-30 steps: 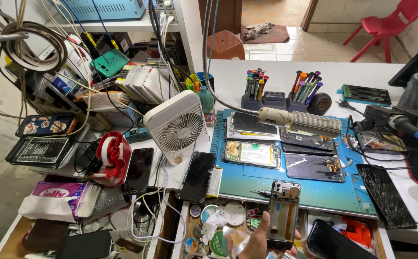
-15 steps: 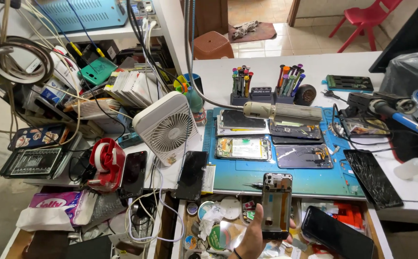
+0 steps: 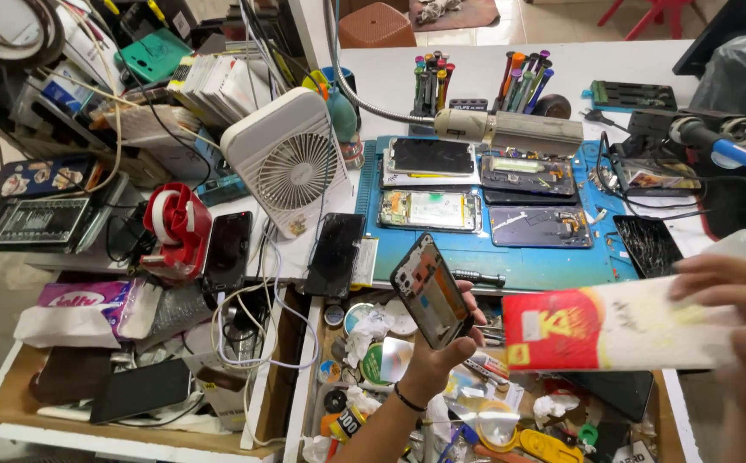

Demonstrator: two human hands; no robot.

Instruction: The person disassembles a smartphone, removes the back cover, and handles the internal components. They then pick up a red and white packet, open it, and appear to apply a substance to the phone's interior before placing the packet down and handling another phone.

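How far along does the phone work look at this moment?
Done: several phones lie opened on the blue mat, their insides exposed. In hand: the left hand holds up an opened phone frame, while the right hand, blurred, holds a long red and white packet. Left: the frame looks unclosed, and the packet's contents cannot be seen.

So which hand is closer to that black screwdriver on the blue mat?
Probably the left hand: the screwdriver lies just beyond its fingers. The right hand is farther off, holding a red and white box. Both are full, though: the left holds a phone.
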